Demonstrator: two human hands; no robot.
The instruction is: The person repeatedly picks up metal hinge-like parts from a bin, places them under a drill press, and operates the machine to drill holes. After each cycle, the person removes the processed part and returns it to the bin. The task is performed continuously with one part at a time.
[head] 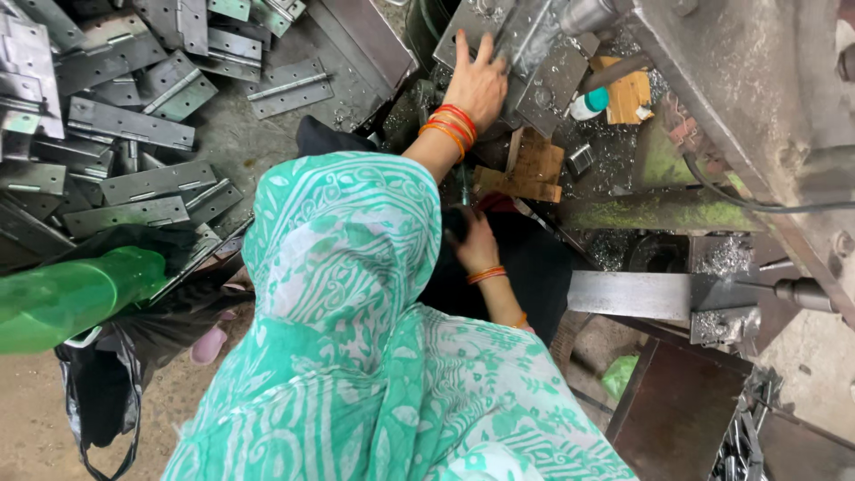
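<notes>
My left hand (478,78) reaches up to the machine, with its fingers spread over a grey metal hinge plate (534,62) lying on the machine bed and pressing on it. Orange and red bangles sit on that wrist. My right hand (476,242) is lower down, over the dark cloth on my lap, just below a wooden block (534,169). Its fingers point left into shadow, and I cannot tell whether they hold anything. A green and white patterned cloth (356,294) covers my shoulder and arm.
Several grey hinges (134,125) lie piled on the floor at the left. A green plastic bottle (71,298) and a black bag (102,383) are at the lower left. A steel bar (628,294), metal shavings (721,256) and a rusty machine body (757,80) fill the right.
</notes>
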